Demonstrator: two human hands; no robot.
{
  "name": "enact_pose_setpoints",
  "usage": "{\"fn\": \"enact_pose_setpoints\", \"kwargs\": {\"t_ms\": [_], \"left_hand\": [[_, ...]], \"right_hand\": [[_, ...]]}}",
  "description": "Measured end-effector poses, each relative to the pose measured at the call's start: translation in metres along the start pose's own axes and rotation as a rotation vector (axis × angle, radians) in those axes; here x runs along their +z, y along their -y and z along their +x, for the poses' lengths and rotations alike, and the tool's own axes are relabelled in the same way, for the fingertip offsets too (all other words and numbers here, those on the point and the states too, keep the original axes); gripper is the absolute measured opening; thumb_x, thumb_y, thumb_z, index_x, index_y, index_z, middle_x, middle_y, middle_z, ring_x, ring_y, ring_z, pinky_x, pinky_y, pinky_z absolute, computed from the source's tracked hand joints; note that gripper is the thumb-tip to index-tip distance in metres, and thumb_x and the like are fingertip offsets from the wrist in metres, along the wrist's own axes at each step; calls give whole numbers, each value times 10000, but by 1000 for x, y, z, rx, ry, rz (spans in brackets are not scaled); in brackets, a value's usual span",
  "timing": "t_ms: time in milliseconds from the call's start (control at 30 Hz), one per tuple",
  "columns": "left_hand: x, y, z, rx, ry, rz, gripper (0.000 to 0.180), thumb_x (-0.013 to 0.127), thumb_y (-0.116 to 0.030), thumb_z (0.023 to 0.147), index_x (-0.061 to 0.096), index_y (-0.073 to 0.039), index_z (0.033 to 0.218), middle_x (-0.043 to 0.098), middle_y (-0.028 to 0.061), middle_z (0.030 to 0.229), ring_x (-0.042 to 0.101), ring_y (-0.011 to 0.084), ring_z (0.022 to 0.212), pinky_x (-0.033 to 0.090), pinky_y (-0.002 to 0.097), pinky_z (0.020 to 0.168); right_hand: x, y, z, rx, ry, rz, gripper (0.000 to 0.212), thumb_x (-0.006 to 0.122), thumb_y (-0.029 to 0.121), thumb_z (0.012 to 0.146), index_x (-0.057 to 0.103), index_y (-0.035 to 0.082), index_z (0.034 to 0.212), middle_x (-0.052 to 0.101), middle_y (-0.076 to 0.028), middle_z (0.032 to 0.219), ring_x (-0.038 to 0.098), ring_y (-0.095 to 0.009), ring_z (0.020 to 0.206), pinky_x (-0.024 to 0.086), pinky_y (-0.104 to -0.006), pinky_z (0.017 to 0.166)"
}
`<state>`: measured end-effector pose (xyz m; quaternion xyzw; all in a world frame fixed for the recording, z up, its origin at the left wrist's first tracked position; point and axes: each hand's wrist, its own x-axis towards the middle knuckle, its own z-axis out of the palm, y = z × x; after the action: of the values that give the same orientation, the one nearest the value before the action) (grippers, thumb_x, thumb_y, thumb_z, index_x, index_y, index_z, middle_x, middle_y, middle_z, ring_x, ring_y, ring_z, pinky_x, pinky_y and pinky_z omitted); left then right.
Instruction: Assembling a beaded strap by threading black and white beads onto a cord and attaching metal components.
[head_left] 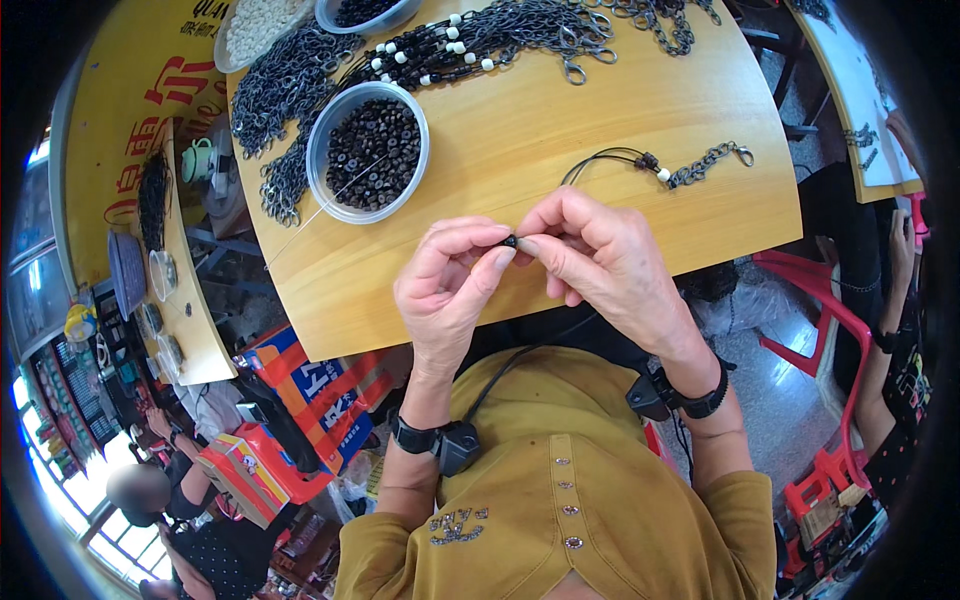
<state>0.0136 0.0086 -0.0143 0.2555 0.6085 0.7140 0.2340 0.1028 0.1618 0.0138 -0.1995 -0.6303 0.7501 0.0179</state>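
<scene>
Over the near edge of the table, the fingertips of both my hands meet at a tiny black bead (pixel 510 241). My left hand (pixel 445 280) pinches it between thumb and finger. My right hand (pixel 610 255) is closed in a pinch against its other side, where the end of a black cord seems to be, mostly hidden by the fingers. Beyond the right hand the black cord (pixel 600 155) loops out on the tabletop. It runs to dark beads (pixel 648 161), a white bead (pixel 664 175) and a grey metal chain (pixel 705 165) with a clasp.
A round plastic tub of dark beads (pixel 425 165) stands left of centre, a thin needle (pixel 325 207) lying across it. Heaped chains (pixel 290 85) and beaded cords (pixel 430 55) cover the wooden table's (pixel 500 135) far side. A pink chair (pixel 840 310) stands at right; other people sit on both sides.
</scene>
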Motion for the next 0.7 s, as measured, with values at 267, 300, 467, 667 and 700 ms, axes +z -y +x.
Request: {"fn": "enact_pose_setpoints", "kwargs": {"t_ms": [267, 300, 467, 667, 700], "left_hand": [[-1, -2, -3, 10, -40, 77, 154, 645, 63, 841, 653, 39, 993, 616, 115, 1030, 625, 162, 890, 528, 261, 772], [-3, -1, -4, 21, -39, 112, 148, 613, 67, 858, 639, 41, 1001, 606, 120, 1044, 616, 161, 896, 523, 265, 783], [1, -7, -3, 82, -66, 276, 120, 587, 57, 880, 632, 28, 987, 596, 112, 1046, 597, 145, 881, 496, 259, 797], [5, -6, -9, 69, -201, 176, 77, 594, 20, 901, 609, 3, 974, 590, 71, 948, 574, 121, 771, 476, 230, 701], [0, -5, -8, 77, -207, 137, 88, 576, 1, 916, 595, -5, 1002, 596, 72, 944, 578, 125, 795, 477, 245, 696]], "right_hand": [[1, 2, 1, 15, 3, 20, 109, 595, 107, 918, 592, 3, 951, 633, -8, 752, 538, -37, 566, 437, -188, 469], [1, 2, 1, 21, 19, 42, 114, 601, 110, 915, 594, 4, 955, 636, -10, 761, 534, -35, 568, 437, -187, 472], [6, 7, -1, -23, 15, 25, 138, 618, 118, 905, 593, -2, 968, 637, -20, 812, 531, -31, 597, 436, -195, 488], [1, -5, 0, -202, -52, -236, 148, 639, 89, 856, 589, -11, 954, 622, -102, 820, 598, -148, 674, 475, -278, 583], [0, -8, 1, -301, -82, -316, 149, 643, 83, 841, 591, -9, 947, 617, -128, 820, 619, -196, 695, 484, -307, 608]]}}
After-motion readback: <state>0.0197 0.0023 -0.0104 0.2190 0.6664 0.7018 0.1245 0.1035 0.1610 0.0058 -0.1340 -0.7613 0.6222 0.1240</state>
